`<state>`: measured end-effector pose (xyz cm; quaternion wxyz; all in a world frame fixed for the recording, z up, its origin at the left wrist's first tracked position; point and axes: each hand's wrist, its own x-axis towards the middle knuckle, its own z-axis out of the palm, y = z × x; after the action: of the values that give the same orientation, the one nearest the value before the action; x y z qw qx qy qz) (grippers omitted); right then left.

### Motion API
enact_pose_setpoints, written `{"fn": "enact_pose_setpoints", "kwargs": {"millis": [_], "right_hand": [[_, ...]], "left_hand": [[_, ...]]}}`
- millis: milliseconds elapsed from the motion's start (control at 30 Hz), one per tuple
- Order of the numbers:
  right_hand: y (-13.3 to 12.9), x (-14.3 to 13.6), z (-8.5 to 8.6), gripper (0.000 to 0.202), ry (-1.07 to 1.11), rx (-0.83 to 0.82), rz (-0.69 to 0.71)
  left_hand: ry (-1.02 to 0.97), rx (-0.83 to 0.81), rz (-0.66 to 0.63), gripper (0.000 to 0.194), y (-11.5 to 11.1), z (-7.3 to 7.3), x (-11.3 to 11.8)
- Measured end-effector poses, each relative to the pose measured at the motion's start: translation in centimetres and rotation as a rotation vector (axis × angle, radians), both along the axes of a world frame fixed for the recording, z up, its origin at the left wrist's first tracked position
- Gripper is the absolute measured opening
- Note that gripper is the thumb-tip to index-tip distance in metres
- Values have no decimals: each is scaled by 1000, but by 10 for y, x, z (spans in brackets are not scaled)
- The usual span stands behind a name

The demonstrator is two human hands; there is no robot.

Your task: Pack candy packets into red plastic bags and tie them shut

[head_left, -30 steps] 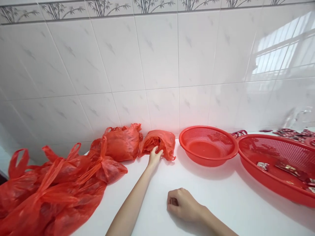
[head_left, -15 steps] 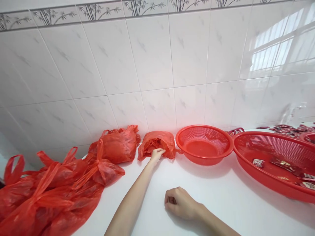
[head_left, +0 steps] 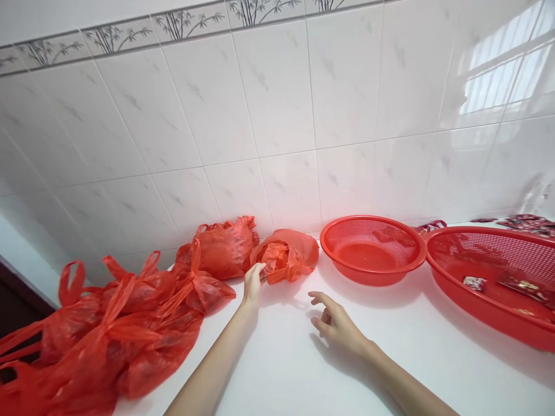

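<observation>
My left hand (head_left: 252, 283) reaches to the left front edge of an open red plastic bag (head_left: 306, 245) by the wall. Thumb and fingers close on crumpled red plastic that bulges out of its mouth; the exact grip is partly hidden. My right hand (head_left: 338, 328) hovers over the white tabletop, thumb and index finger apart and nothing between them. It is nearest to the open bag and the round red basket (head_left: 373, 276).
Several tied red bags (head_left: 143, 335) lie heaped at the left, with a fuller red bag (head_left: 228, 248) behind them. A larger red basket (head_left: 489, 312) with wrapped packets (head_left: 474, 282) stands at the right. A tiled wall (head_left: 286, 190) borders the table.
My left hand has moved from inside the bag's mouth to its left edge, and crumpled plastic has come forward. My right hand has opened and moved up and rightward. The view has turned left.
</observation>
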<state>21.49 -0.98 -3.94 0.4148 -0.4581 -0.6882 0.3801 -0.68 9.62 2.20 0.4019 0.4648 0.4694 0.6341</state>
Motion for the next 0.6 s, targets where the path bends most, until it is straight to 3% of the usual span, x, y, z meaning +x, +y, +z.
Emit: {"fn": "enact_pose_setpoints", "kwargs": {"millis": [300, 500, 600], "right_hand": [[-4, -6, 1, 54, 28, 47, -6], [-12, -10, 11, 45, 22, 143, -48], [-14, -11, 13, 40, 15, 178, -106]], "left_hand": [[11, 203, 234, 36, -44, -5, -26], [-177, 203, 238, 29, -55, 11, -40], [-178, 146, 126, 28, -65, 20, -39]]}}
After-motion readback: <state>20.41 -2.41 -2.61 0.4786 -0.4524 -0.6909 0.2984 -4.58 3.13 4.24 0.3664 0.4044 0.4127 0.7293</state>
